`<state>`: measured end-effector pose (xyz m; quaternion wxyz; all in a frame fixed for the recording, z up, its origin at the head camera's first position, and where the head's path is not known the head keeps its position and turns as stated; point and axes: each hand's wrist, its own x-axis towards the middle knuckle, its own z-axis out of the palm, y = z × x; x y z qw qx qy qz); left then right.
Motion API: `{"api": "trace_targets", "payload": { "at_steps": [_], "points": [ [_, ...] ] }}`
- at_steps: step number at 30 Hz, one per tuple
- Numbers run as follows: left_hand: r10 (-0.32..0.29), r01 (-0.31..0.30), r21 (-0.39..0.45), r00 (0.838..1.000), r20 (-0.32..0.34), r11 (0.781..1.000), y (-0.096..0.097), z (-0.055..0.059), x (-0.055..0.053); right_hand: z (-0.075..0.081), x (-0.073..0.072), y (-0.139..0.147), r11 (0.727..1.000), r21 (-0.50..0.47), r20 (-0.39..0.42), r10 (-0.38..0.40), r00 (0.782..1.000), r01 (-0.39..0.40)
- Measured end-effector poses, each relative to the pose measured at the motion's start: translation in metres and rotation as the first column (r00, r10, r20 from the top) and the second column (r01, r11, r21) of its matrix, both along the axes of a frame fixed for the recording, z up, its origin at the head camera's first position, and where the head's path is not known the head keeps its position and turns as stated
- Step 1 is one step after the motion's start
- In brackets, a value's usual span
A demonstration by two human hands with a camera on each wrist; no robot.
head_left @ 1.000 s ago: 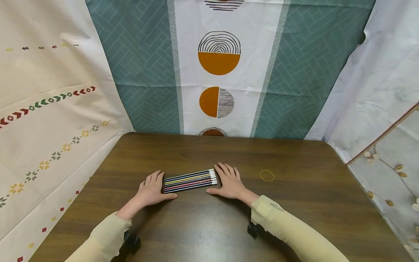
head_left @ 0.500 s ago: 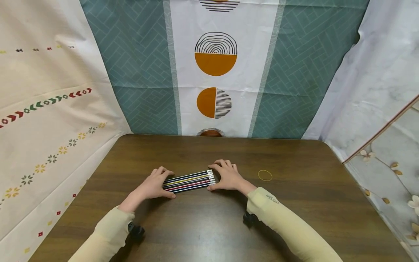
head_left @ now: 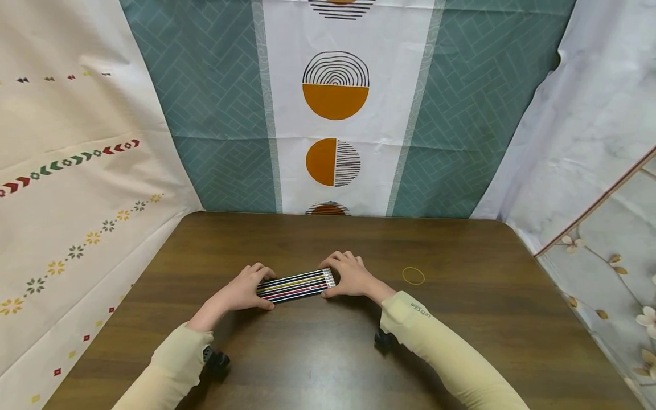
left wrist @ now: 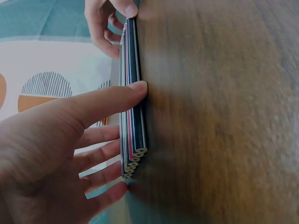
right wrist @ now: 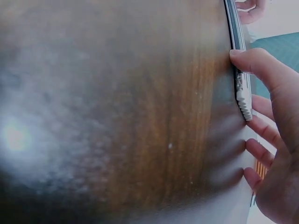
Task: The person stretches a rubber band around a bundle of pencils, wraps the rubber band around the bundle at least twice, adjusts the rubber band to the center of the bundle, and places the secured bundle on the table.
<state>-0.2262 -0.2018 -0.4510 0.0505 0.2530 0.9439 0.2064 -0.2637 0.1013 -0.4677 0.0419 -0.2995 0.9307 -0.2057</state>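
A row of several pencils, striped dark, yellow, red and white, lies side by side across the wooden table. My left hand holds the left end, thumb on the near side and fingers on the far side. In the left wrist view the pencils' flat, unsharpened ends show below my left thumb. At the other end, my right hand grips the pencils near their white erasers. The right wrist view has the right thumb pressed on the nearest pencil, with the other fingers behind the row.
A thin yellow rubber band lies on the table to the right of my right hand. Patterned cloth hangs behind the table's far edge, and more cloth covers both sides.
Both hands have gone from spread fingers beside the row's ends to curled fingers and thumbs around it. The pencils sit closer together. The whole head view has shifted slightly.
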Motion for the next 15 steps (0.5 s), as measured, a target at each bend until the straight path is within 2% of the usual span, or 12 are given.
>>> {"api": "trace_targets", "payload": {
  "at_steps": [9,15],
  "points": [
    [0.026,-0.027,0.023,0.999,0.041,0.999,0.0033,0.0013,-0.0009,-0.0018,-0.0048,0.0001,1.0,0.006,0.001,0.01,1.0,-0.01],
    [-0.006,0.001,0.071,0.998,0.059,0.997,0.0009,-0.0005,-0.0028,-0.004,-0.0071,0.0009,1.0,-0.022,0.031,0.021,0.999,-0.02]
  ]
}}
